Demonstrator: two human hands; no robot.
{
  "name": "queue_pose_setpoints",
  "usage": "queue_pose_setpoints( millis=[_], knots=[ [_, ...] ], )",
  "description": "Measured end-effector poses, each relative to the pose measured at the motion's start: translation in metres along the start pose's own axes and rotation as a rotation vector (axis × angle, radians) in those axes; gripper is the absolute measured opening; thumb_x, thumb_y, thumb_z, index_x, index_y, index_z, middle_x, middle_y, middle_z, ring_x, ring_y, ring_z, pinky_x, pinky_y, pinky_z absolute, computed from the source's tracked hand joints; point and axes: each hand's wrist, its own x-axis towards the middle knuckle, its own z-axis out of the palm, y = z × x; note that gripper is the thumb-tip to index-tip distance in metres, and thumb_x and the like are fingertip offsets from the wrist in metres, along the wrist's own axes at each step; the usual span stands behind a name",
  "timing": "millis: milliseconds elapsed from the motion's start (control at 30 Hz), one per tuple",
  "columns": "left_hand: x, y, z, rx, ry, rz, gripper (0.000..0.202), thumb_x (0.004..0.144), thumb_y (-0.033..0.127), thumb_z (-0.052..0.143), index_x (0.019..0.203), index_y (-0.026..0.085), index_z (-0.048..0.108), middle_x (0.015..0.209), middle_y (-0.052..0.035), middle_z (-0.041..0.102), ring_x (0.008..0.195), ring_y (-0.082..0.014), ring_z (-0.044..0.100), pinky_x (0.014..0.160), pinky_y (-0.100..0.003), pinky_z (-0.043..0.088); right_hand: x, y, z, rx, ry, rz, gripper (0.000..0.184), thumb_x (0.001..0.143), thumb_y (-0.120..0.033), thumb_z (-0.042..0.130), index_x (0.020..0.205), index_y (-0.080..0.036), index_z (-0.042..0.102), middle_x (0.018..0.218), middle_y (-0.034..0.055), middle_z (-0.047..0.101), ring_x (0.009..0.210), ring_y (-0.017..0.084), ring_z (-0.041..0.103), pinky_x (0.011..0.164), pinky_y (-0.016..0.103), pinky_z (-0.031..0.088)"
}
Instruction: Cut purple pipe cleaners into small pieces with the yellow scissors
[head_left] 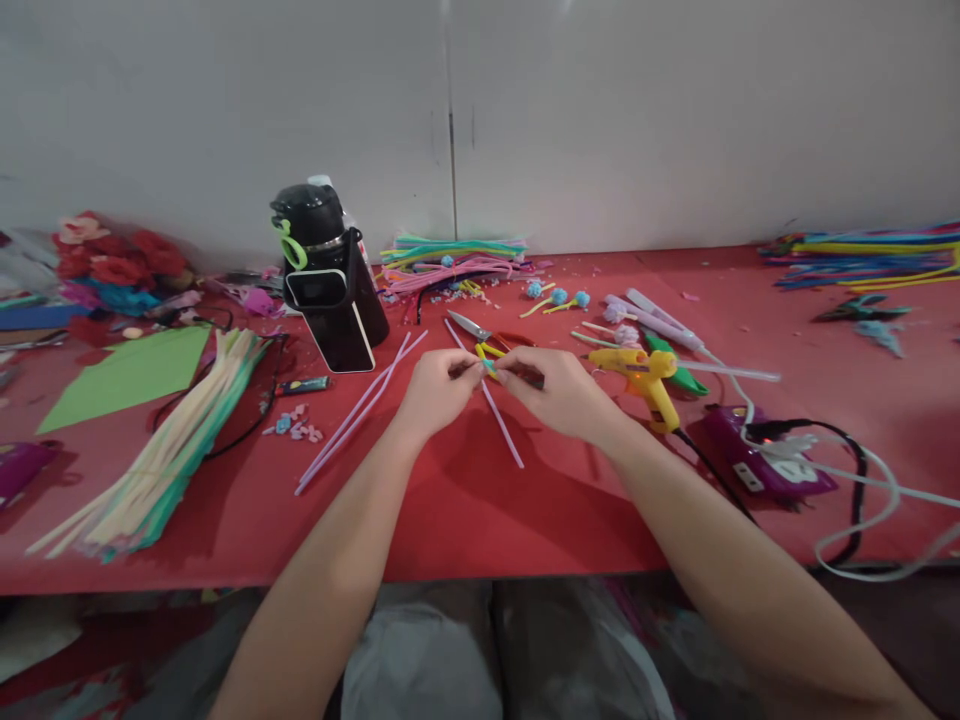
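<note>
My left hand (442,388) and my right hand (553,388) meet above the middle of the red table. Both are closed, thumb and fingers pinching a small blue-green piece (487,366) between them. Its exact kind is too small to make out. Just behind the fingertips lie scissors (469,326) with a pointed metal blade, their handles partly hidden by my right hand. One lilac pipe cleaner (504,425) runs under my hands across the tabletop. Further lilac pipe cleaners (360,415) rest to the left of my left hand.
On the right are a yellow glue gun (637,372), a purple power strip (765,460) and loose cables. A black tumbler (306,215) and a phone (334,320) stand at back left. Bundled pipe cleaners (165,450) lie at left; blue pompom flowers (559,296) lie behind.
</note>
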Motion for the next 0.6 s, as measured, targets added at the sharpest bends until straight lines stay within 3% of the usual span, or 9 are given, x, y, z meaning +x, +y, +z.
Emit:
queue_pose_setpoints(
  millis=[133,300,400,500,600],
  knots=[
    [0.001,0.004,-0.005,-0.27,0.008,-0.075,0.023,0.083,0.038,0.068,0.073,0.016,0.068,0.064,-0.0016,0.064,0.052,-0.0094,0.05,0.053,-0.025,0.04,0.003,0.002,-0.004,0.03,-0.032,-0.028,0.019,0.094,-0.028,0.053,0.086,-0.017,0.067,0.079,0.0032,0.067,0.07,0.015,0.054,0.067,0.028,0.041],
    [-0.002,0.01,-0.008,-0.305,-0.082,-0.027,0.031,0.08,0.044,0.072,0.068,0.017,0.064,0.059,-0.0002,0.06,0.05,-0.0086,0.047,0.052,-0.026,0.038,0.005,0.006,-0.01,0.019,-0.114,-0.026,0.024,0.095,-0.033,0.055,0.081,-0.018,0.067,0.072,0.0009,0.063,0.067,0.014,0.051,0.066,0.027,0.039],
    [-0.005,0.012,-0.009,-0.207,-0.172,0.011,0.031,0.084,0.041,0.068,0.066,0.017,0.063,0.057,0.0003,0.058,0.05,-0.0091,0.047,0.053,-0.026,0.038,0.006,0.011,-0.012,-0.086,-0.114,-0.036,0.015,0.092,-0.023,0.057,0.089,-0.018,0.071,0.085,0.0044,0.071,0.076,0.017,0.06,0.071,0.028,0.042],
    [-0.006,0.011,-0.008,-0.028,-0.243,0.03,0.027,0.086,0.036,0.066,0.066,0.017,0.064,0.057,0.0,0.06,0.054,-0.0112,0.052,0.057,-0.027,0.04,0.007,0.017,-0.012,-0.192,-0.095,-0.067,0.018,0.089,-0.015,0.058,0.097,-0.019,0.074,0.1,0.0077,0.074,0.091,0.021,0.065,0.08,0.031,0.044],
    [-0.005,0.008,-0.003,0.171,-0.229,0.043,0.024,0.085,0.029,0.066,0.064,0.018,0.065,0.059,-0.0005,0.064,0.058,-0.0136,0.056,0.062,-0.029,0.041,0.006,0.017,-0.01,-0.252,-0.057,-0.044,0.013,0.087,-0.017,0.063,0.095,-0.019,0.074,0.099,0.0077,0.075,0.09,0.022,0.066,0.08,0.032,0.044]
  ],
)
